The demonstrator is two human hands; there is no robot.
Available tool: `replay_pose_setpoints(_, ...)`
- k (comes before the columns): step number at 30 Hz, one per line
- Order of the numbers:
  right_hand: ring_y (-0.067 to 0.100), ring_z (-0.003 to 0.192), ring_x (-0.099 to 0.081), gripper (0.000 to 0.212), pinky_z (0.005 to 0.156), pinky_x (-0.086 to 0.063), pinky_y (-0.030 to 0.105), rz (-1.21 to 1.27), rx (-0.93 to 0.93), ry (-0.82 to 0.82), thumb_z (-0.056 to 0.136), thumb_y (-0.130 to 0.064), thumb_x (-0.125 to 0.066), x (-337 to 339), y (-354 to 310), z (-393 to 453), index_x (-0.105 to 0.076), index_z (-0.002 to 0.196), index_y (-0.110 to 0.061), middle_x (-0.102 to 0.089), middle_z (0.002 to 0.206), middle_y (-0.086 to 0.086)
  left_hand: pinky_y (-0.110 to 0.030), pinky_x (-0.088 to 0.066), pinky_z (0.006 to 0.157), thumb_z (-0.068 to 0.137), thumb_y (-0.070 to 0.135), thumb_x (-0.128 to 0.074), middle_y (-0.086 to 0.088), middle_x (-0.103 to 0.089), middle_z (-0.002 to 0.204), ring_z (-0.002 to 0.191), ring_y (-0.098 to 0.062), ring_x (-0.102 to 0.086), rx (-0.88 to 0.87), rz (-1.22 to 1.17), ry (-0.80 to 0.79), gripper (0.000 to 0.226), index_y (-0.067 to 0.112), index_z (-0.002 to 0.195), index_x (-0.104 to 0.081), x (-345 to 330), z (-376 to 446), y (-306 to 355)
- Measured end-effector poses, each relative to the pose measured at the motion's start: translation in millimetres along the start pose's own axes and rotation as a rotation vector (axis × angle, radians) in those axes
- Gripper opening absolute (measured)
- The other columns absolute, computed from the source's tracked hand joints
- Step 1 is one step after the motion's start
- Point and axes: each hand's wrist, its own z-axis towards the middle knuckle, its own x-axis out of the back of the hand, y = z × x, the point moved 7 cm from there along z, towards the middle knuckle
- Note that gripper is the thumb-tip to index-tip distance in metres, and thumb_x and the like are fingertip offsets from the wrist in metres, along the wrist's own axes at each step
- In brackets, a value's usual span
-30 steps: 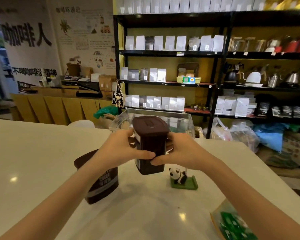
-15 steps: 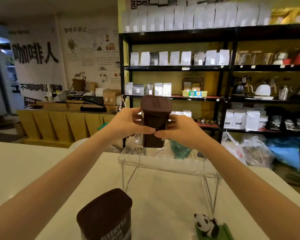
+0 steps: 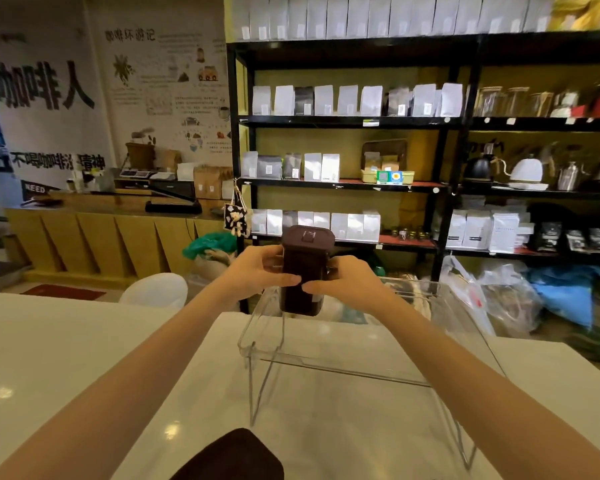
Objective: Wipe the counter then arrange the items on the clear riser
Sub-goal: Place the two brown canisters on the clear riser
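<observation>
A dark brown lidded container (image 3: pixel 303 268) stands upright at the far left of the clear riser (image 3: pixel 340 365), its base at the riser's top. My left hand (image 3: pixel 257 271) grips its left side and my right hand (image 3: pixel 347 282) grips its right side. The riser stands on the white counter (image 3: pixel 66 358). At the bottom edge of the view, only the brown lid of a second tub (image 3: pixel 232 459) shows.
Black shelving (image 3: pixel 440 188) with white bags and kettles fills the back right. A wooden counter (image 3: pixel 111 237) runs along the back left. A white chair back (image 3: pixel 156 289) and plastic bags (image 3: pixel 499 299) lie beyond the counter's far edge.
Both hands carried the brown container up from the counter and forward onto the riser's far left. The view tilted up, so the panda figure and most of the second tub dropped out of sight.
</observation>
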Motion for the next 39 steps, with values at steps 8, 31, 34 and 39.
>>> replay_pose_setpoints(8,0.024,0.101,-0.061,0.048,0.083,-0.049,0.032,-0.031,-0.043,0.041,0.077,-0.033,-0.069,-13.3,6.1,16.1,-0.055,0.117,-0.010,-0.064,0.115,0.009,-0.015,-0.048,0.078,0.077,0.003,-0.068,0.014,-0.064,0.092,0.088,0.003,-0.060,0.053,-0.038,0.012,0.048,0.010,0.122,-0.054,6.7,9.1,-21.6)
replay_pose_setpoints(31,0.020,0.135,-0.029,0.047,0.112,-0.026,0.034,-0.677,0.301,-0.031,0.091,-0.034,-0.047,-8.1,-31.2,-74.0,-0.039,0.135,-0.018,-0.039,0.145,0.002,-0.036,-0.033,0.108,0.092,0.030,-0.048,-0.007,-0.042,0.146,0.133,-0.023,-0.039,0.124,0.561,-0.019,0.054,0.016,0.141,-0.031,7.3,-29.4,-5.3)
replay_pose_setpoints(34,0.015,0.142,-0.015,0.053,0.117,-0.013,0.031,-0.650,0.404,-0.028,0.092,-0.037,-0.044,-14.2,-41.2,-115.9,-0.029,0.140,-0.022,-0.026,0.153,-0.002,-0.037,-0.029,0.113,0.091,0.035,-0.047,-0.003,-0.035,0.151,0.138,-0.020,-0.032,0.107,0.640,-0.015,0.058,0.017,0.142,-0.029,13.5,-51.3,-3.3)
replay_pose_setpoints(39,0.012,0.145,-0.002,0.064,0.110,0.006,0.023,-0.603,0.483,-0.114,0.091,-0.040,-0.045,-37.7,-42.0,-174.7,-0.015,0.145,-0.024,-0.011,0.157,-0.004,-0.036,-0.020,0.117,0.092,0.038,-0.044,0.000,-0.022,0.156,0.143,-0.017,-0.020,0.069,0.761,0.040,0.056,0.022,0.143,-0.027,21.8,-107.0,6.5)
